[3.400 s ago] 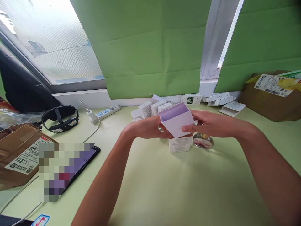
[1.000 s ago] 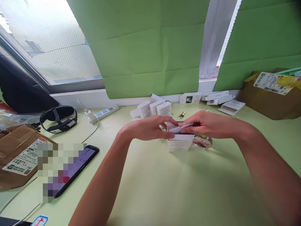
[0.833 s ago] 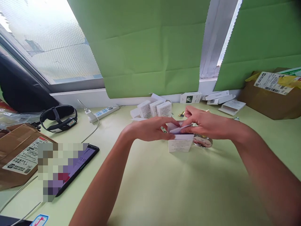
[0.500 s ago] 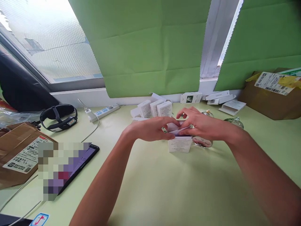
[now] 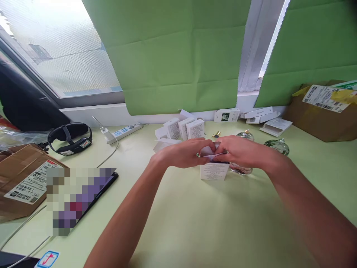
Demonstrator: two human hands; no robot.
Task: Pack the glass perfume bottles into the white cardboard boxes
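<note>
A small white printed box (image 5: 214,172) stands upright on the pale green table, its top flaps up. My left hand (image 5: 189,152) grips its left side, thumb along the top edge. My right hand (image 5: 237,150) is closed on the box's upper right side, its fingertips at the flaps. What lies inside is mostly hidden by my fingers and the flaps. Just right of the box, partly behind my right hand, is a glass bottle (image 5: 242,170) with a pinkish label. A second rounded glass bottle (image 5: 277,146) stands beyond my right wrist. Small gold-coloured pieces (image 5: 216,134) lie behind my hands.
Several white boxes (image 5: 195,129) stand at the back, with flattened white cartons (image 5: 276,127) to their right. Cardboard boxes (image 5: 315,115) sit at both sides. On the left are a phone (image 5: 113,179), a black headset (image 5: 69,139) and a power strip (image 5: 125,133) with its cable.
My right hand has lowered and its raised fingers have curled in against the box top. The gold-coloured pieces behind it have come into view. My left hand has barely shifted.
</note>
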